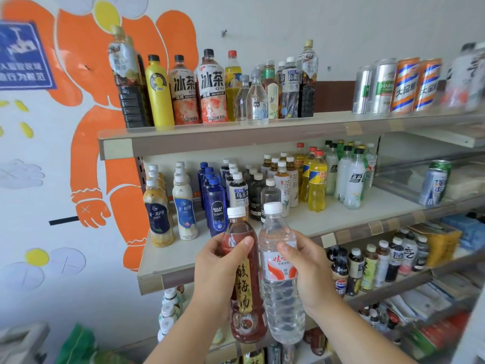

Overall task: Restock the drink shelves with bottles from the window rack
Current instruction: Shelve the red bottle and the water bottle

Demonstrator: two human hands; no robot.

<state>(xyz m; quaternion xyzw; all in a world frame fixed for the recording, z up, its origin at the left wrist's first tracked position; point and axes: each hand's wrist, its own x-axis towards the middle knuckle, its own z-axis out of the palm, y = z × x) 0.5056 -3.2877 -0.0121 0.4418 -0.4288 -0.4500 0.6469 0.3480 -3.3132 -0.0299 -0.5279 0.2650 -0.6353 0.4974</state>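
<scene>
Left hand [219, 269] is gripping the dark tea bottle [245, 279], right hand [305, 271] is gripping the water bottle [280, 279], both touching below the middle shelf [262, 248], risking knocking the front blue bottle [216, 206] when shelving.

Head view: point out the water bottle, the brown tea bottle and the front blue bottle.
water bottle [283, 311]: head view, clear ribbed lower body.
brown tea bottle [244, 287]: head view, gold label strip.
front blue bottle [218, 211]: head view, dark label.
</scene>
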